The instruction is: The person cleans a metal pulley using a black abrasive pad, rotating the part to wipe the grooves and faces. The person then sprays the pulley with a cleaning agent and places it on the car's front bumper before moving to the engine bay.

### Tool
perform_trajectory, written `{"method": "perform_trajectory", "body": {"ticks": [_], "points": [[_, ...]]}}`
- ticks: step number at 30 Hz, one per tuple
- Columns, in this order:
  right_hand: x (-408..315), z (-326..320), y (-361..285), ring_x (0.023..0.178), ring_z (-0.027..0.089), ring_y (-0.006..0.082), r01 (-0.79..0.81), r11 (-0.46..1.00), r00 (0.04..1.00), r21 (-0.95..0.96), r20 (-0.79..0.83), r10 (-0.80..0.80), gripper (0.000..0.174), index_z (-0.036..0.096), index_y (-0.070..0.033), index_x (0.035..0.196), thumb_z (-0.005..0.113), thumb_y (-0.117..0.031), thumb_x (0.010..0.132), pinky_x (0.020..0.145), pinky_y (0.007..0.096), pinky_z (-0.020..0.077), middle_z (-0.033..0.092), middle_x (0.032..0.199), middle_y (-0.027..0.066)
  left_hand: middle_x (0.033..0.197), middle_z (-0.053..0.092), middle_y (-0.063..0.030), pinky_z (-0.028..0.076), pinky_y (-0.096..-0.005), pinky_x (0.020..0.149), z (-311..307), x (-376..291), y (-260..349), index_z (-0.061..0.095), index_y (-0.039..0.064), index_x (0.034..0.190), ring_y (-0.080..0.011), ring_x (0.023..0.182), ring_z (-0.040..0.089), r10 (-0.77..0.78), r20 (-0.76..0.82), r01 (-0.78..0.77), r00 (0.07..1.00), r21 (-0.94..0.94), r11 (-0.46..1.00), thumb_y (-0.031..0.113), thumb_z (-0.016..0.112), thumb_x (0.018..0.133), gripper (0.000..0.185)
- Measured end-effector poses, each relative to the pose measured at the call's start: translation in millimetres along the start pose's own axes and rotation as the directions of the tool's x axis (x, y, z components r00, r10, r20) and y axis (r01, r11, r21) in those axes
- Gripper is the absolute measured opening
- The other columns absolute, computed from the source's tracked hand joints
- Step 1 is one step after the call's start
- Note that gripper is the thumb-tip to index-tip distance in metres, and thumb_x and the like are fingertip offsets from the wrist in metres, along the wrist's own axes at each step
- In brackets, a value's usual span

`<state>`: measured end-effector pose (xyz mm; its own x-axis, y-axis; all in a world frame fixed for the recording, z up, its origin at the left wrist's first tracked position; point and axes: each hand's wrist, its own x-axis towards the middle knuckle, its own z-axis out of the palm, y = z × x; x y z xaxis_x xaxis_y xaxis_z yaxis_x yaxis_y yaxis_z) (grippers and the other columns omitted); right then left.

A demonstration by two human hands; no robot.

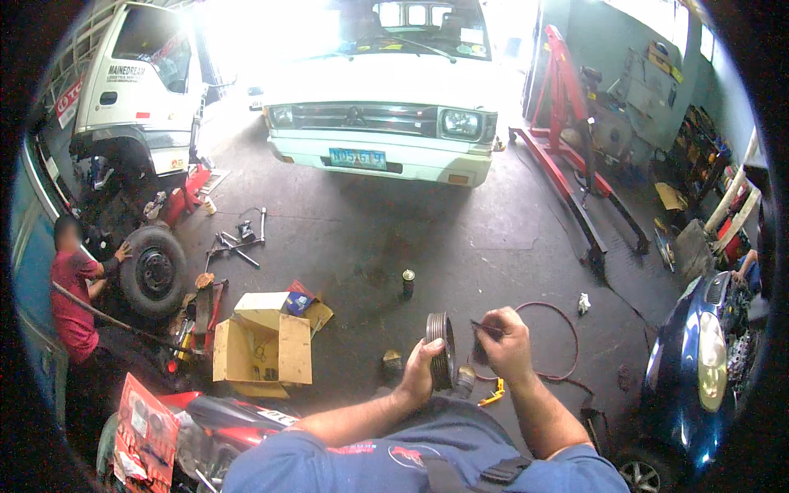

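Note:
My left hand (421,372) grips a grooved metal pulley (439,351), its thumb over the near rim. The pulley stands on edge in front of my body, its ribbed outer face towards the left. Just right of it, apart from the pulley, my right hand (506,345) is closed on a small dark thing (484,338), perhaps a piece of sandpaper or cloth; its exact kind cannot be told. Below my hands, a yellow-handled tool (493,392) lies on the dark floor. A dark spray can (408,284) stands on the floor beyond the pulley.
An open cardboard box (262,351) stands left, near a red motorcycle (228,419). A co-worker in red (75,296) touches a truck wheel (153,272). A white van (379,132) is ahead, a red engine hoist (558,142) and blue car front (690,370) to the right; a red hose (577,336) loops across the floor.

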<state>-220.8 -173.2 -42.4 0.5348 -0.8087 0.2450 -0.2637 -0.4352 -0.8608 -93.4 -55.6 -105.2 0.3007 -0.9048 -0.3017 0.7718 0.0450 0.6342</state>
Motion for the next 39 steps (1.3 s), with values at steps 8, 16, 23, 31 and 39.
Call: {"method": "perform_trajectory", "body": {"ticks": [8, 16, 23, 31, 39], "points": [[-15.3, 14.5, -5.7, 0.112, 0.058, 0.0415, 0.362, 0.932, 0.852, -0.002, 0.407, -0.330, 0.049, 0.058, 0.001, 0.115, 0.069, -0.006, 0.068, 0.097, 0.0439, 0.0491, 0.056, 0.124, 0.0226, 0.104, 0.068, -0.0097, 0.057, -0.0387, 0.077, -5.8, 4.2, 1.3, 0.060, 0.008, 0.116, -0.0248, 0.089, 0.067, -0.041, 0.104, 0.043, 0.994, -0.021, 0.999, 0.044, 0.054, 0.090, 0.045], [-2.7, 6.0, 19.8, 0.112, 0.058, 0.0383, 0.615, 0.788, 0.689, 0.023, 0.470, -0.551, 0.051, 0.059, -0.002, 0.115, 0.073, -0.013, 0.067, 0.096, 0.0463, 0.0480, 0.055, 0.123, 0.0200, 0.103, 0.067, -0.0093, 0.057, -0.0382, 0.080, 0.6, -2.1, 6.8, 0.058, 0.008, 0.122, -0.0246, 0.091, 0.068, -0.156, 0.097, 0.166, 0.983, -0.106, 0.980, 0.045, 0.054, 0.091, 0.049], [-11.7, 13.4, 26.6, 0.114, 0.053, 0.0450, 0.384, 0.910, 0.776, 0.157, 0.479, -0.410, 0.051, 0.054, -0.001, 0.120, 0.070, -0.026, 0.079, 0.100, 0.0493, 0.0438, 0.051, 0.123, 0.0254, 0.098, 0.068, -0.0084, 0.059, -0.0346, 0.071, -7.1, 3.7, 0.6, 0.058, 0.008, 0.121, -0.0218, 0.081, 0.069, -0.150, 0.076, 0.158, 0.986, -0.106, 0.982, 0.048, 0.053, 0.090, 0.050], [-4.0, 8.7, 25.0, 0.116, 0.048, 0.0366, 0.210, 0.920, 0.757, 0.330, 0.541, -0.367, 0.055, 0.050, 0.002, 0.124, 0.062, -0.037, 0.088, 0.103, 0.0417, 0.0383, 0.047, 0.120, 0.0218, 0.096, 0.069, -0.0056, 0.057, -0.0330, 0.071, -7.4, 6.9, -6.9, 0.063, 0.009, 0.114, -0.0202, 0.079, 0.068, -0.191, 0.214, 0.219, 0.958, -0.118, 0.969, 0.050, 0.054, 0.091, 0.048], [-8.9, 17.5, 13.2, 0.103, 0.065, 0.0289, 0.002, 0.999, 0.895, -0.033, 0.445, 0.013, 0.044, 0.053, -0.002, 0.122, 0.069, -0.026, 0.090, 0.090, 0.0375, 0.0516, 0.064, 0.107, 0.0181, 0.098, 0.070, -0.0080, 0.057, -0.0347, 0.072, -23.1, 13.9, -12.7, 0.063, 0.008, 0.116, -0.0216, 0.081, 0.069, -0.176, 0.163, 0.191, 0.971, -0.078, 0.979, 0.049, 0.056, 0.090, 0.049]]}}
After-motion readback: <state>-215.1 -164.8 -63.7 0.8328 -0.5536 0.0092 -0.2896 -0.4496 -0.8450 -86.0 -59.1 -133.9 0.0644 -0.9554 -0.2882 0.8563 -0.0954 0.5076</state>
